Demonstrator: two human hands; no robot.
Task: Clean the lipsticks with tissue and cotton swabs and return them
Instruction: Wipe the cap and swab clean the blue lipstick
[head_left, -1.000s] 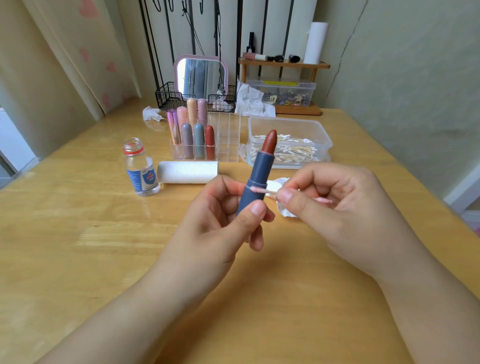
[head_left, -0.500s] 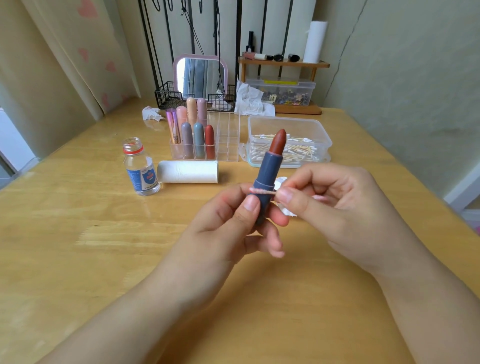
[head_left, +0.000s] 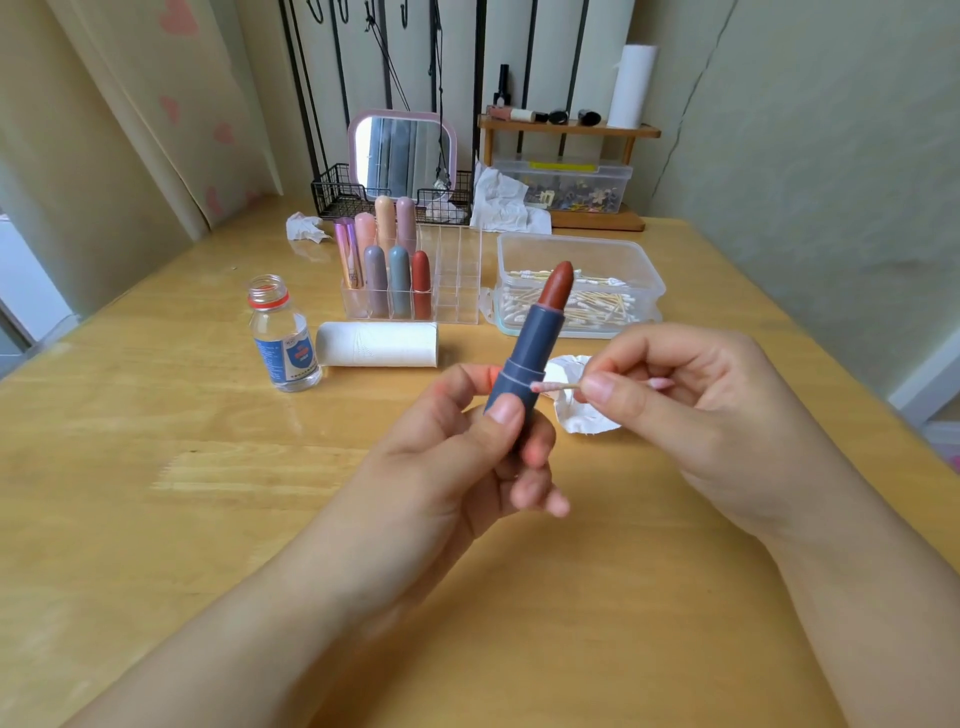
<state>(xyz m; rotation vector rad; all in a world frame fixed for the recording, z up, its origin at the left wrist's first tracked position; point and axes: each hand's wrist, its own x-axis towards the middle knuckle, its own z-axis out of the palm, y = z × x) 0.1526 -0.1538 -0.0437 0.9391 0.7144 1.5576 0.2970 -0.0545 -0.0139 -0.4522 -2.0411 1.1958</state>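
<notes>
The wooden table filled most of the view, with bare board in front of and to the left of the forearms. Both forearms reached in from the near edge and met above its middle. The left hand had its fingers curled around the base of an uncapped lipstick, thumb pressed on the near side, holding it tilted with the tip up and away. The right hand pinched a cotton swab between thumb and forefinger, its pink-stained tip touching the ridge of the tube. Beyond the hands lay a crumpled tissue, a tissue roll on its side, and a clear tub of swabs. The lipstick had a slate-blue case and a rounded brick-red bullet. More lipsticks stood in a clear organizer, beside a small bottle
</notes>
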